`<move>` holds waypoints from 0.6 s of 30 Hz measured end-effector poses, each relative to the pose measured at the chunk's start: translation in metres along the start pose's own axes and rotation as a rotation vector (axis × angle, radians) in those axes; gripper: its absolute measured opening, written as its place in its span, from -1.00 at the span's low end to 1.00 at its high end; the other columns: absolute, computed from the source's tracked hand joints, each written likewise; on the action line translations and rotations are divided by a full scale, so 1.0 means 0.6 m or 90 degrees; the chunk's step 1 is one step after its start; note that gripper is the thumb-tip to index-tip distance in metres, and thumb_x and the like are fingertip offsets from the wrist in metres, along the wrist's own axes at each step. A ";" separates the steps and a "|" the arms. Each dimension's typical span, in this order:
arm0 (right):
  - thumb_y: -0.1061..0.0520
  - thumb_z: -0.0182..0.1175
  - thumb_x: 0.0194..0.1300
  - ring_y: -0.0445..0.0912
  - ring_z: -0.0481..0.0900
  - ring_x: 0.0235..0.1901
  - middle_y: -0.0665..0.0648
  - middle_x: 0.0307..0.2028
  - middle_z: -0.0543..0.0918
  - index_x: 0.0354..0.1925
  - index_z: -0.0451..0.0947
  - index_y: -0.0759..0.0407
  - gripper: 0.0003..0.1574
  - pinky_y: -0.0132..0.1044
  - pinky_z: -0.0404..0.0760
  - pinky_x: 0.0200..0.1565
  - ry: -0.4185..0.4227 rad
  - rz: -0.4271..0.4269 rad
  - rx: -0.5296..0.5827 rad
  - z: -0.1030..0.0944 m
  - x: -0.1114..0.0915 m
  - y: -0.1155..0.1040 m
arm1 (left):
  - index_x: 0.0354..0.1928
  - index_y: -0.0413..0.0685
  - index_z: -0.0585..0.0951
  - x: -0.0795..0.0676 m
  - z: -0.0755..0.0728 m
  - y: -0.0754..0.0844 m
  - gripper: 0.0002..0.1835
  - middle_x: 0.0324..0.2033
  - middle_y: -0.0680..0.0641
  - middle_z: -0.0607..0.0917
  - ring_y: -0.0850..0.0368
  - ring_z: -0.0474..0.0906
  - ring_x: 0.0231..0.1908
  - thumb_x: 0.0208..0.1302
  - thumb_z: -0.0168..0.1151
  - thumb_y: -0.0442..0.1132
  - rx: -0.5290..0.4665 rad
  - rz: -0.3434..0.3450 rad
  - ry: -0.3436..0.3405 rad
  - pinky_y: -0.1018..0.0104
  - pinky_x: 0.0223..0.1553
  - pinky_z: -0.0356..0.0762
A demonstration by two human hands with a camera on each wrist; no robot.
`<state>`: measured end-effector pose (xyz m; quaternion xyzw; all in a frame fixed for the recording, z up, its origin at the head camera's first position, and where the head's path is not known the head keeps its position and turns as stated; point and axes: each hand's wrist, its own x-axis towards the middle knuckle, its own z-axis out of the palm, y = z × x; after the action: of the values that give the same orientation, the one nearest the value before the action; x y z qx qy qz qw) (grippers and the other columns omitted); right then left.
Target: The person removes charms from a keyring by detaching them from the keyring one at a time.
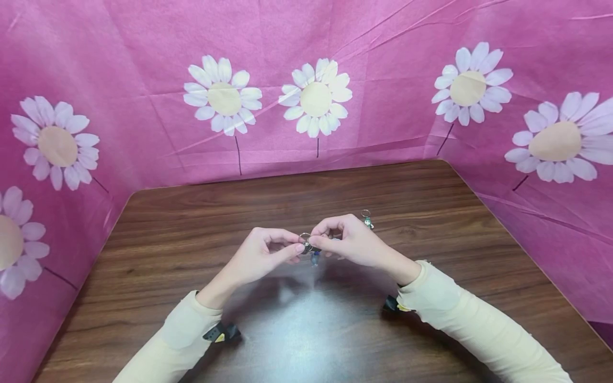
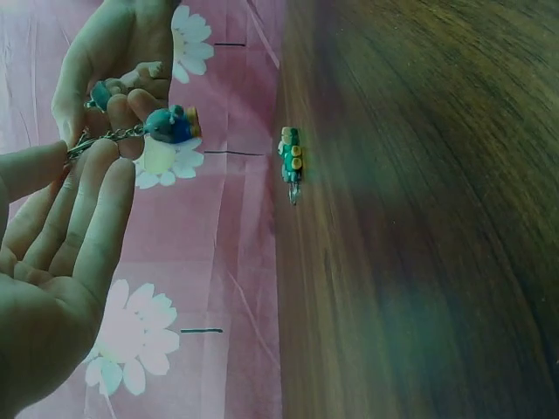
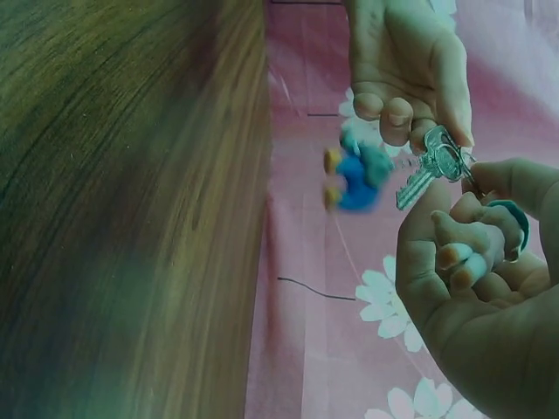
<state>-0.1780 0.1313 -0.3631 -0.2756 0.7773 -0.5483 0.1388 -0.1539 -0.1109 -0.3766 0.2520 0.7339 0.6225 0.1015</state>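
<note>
Above the middle of the table, my left hand point(image 1: 261, 256) and right hand point(image 1: 353, 242) meet at a metal key ring point(image 1: 305, 235), each pinching it between thumb and fingers. A silver key point(image 3: 416, 188) shows at the ring in the right wrist view. From a short chain hangs a small blue figure charm point(image 2: 170, 125), blurred in the right wrist view. Against the curled fingers of the right hand lies a second, pale figure charm point(image 3: 474, 244) with a teal part. Fingers partly hide how the ring and key join.
A green figure keychain point(image 1: 367, 221) with its own ring lies on the brown wooden table point(image 1: 191, 223), beyond the right hand. Pink cloth point(image 1: 383, 122) printed with white flowers stands around the table's back and sides.
</note>
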 end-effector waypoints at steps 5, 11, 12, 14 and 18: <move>0.10 0.34 0.38 0.07 0.52 -0.56 0.28 -0.47 0.63 -0.21 0.72 0.13 -0.88 -0.33 0.49 -0.59 -0.016 -0.003 0.020 -0.001 0.001 0.001 | -0.09 -0.33 0.71 0.001 -0.001 -0.001 -0.83 -0.28 -0.23 0.78 -0.27 0.74 -0.31 0.38 0.30 -0.36 0.004 0.020 0.007 0.06 -0.19 0.73; 0.14 0.30 0.41 -0.08 0.44 -0.67 0.35 -0.48 0.61 -0.18 0.70 0.20 -0.86 -0.25 0.50 -0.64 -0.037 -0.012 0.061 -0.001 0.004 0.004 | -0.11 -0.35 0.69 0.005 -0.002 -0.001 -0.85 -0.31 -0.19 0.78 -0.14 0.76 -0.33 0.39 0.30 -0.37 0.021 0.032 0.025 -0.01 -0.20 0.72; 0.14 0.30 0.42 -0.07 0.47 -0.66 0.34 -0.47 0.62 -0.17 0.70 0.21 -0.85 -0.24 0.52 -0.61 -0.038 -0.012 0.060 -0.001 0.005 0.005 | -0.12 -0.33 0.70 0.006 -0.002 -0.001 -0.85 -0.32 -0.17 0.78 -0.16 0.76 -0.33 0.38 0.31 -0.36 0.035 0.036 0.031 0.03 -0.22 0.73; 0.13 0.30 0.42 -0.06 0.54 -0.61 0.31 -0.45 0.66 -0.16 0.70 0.21 -0.84 -0.24 0.58 -0.56 -0.034 -0.005 0.051 -0.002 0.006 0.006 | -0.13 -0.29 0.71 0.007 -0.003 -0.001 -0.86 -0.33 -0.13 0.78 -0.12 0.76 -0.34 0.38 0.32 -0.33 0.065 0.044 0.042 0.13 -0.27 0.74; 0.10 0.32 0.41 -0.06 0.61 -0.48 0.33 -0.37 0.71 -0.13 0.70 0.23 -0.80 -0.28 0.63 -0.49 -0.031 0.028 0.065 -0.003 0.008 0.007 | -0.17 -0.17 0.74 0.010 -0.003 -0.001 -0.87 -0.37 -0.02 0.79 0.10 0.74 -0.36 0.37 0.35 -0.25 0.152 0.067 0.059 0.28 -0.34 0.70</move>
<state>-0.1841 0.1311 -0.3658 -0.2643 0.7505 -0.5773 0.1834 -0.1602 -0.1096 -0.3761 0.2716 0.7924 0.5462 0.0038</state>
